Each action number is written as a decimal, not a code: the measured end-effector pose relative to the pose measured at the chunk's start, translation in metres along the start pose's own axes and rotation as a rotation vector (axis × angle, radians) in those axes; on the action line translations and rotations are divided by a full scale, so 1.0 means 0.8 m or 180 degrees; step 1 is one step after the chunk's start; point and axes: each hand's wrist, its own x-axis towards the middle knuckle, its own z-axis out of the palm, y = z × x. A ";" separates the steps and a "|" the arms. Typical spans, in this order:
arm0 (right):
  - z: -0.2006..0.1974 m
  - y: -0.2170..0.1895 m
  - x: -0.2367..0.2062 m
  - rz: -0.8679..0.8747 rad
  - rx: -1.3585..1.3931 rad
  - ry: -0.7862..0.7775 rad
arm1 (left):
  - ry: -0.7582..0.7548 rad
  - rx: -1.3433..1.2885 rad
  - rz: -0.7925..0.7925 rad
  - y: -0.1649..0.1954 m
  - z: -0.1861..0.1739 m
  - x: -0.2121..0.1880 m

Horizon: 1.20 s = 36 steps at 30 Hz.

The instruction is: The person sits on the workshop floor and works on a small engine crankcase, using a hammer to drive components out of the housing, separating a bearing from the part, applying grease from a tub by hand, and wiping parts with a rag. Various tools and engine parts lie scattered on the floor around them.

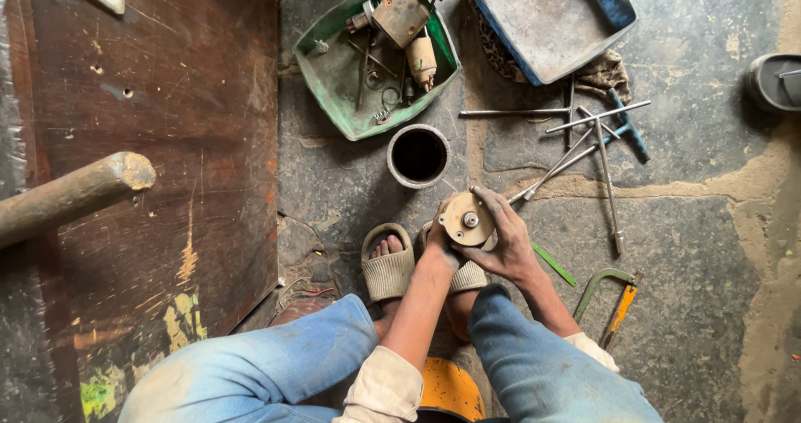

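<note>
Both my hands hold one round brass-coloured disc (464, 220) with a short steel shaft at its centre, just above my sandalled feet. My right hand (505, 241) wraps the disc's right side, fingers curled over its top edge. Below and to the left of the disc, my left hand (437, 249) supports its lower rim and is mostly hidden behind it. A short open metal cylinder (418, 156) stands on the stone floor just beyond the disc.
A green tray (329, 77) of motor parts and a grey-blue tray (546, 22) lie at the top. Several long rods and wrenches (584, 135) are scattered on the right, a hacksaw (613, 299) nearer me. A wooden board (158, 139) and a handle (79, 191) fill the left.
</note>
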 end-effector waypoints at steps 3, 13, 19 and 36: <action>0.000 0.000 -0.002 -0.0035 -0.0107 -0.0009 | -0.0024 0.0037 0.0009 -0.001 -0.004 0.002; -0.003 -0.004 -0.006 -0.0274 0.0073 0.0359 | -0.0040 0.0543 0.0191 -0.009 0.000 0.000; -0.026 0.004 0.014 -0.0321 0.0283 0.1210 | 0.0390 0.0177 0.0082 -0.017 0.014 -0.008; -0.079 -0.008 0.025 -0.0448 -0.0652 0.1200 | 0.0949 0.0496 0.0273 -0.026 0.027 -0.027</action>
